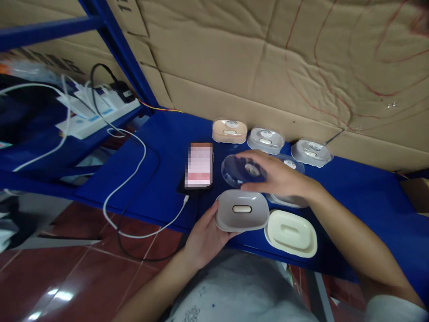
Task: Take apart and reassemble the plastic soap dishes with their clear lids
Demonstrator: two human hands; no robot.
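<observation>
My left hand (207, 239) is wrapped round the lower left side of a grey oval dish (226, 211), which has a pale slotted piece in its middle. Just above that dish, my right hand (273, 175) grips a clear plastic lid (233, 170) with a round sticker, thumb and fingers on its right end. Lid and dish are apart. A cream dish (291, 233) lies right of the grey one, without a clear lid. Partly hidden under my right hand is another dish with a clear cover (295, 164).
Along the cardboard wall (214, 58) stand covered dishes: one peach (229, 131), two greyish (266, 141) (311, 153). A phone (199, 165) with a white cable (134, 172) lies left on the blue table (167, 134). A power strip (100, 118) sits farther left.
</observation>
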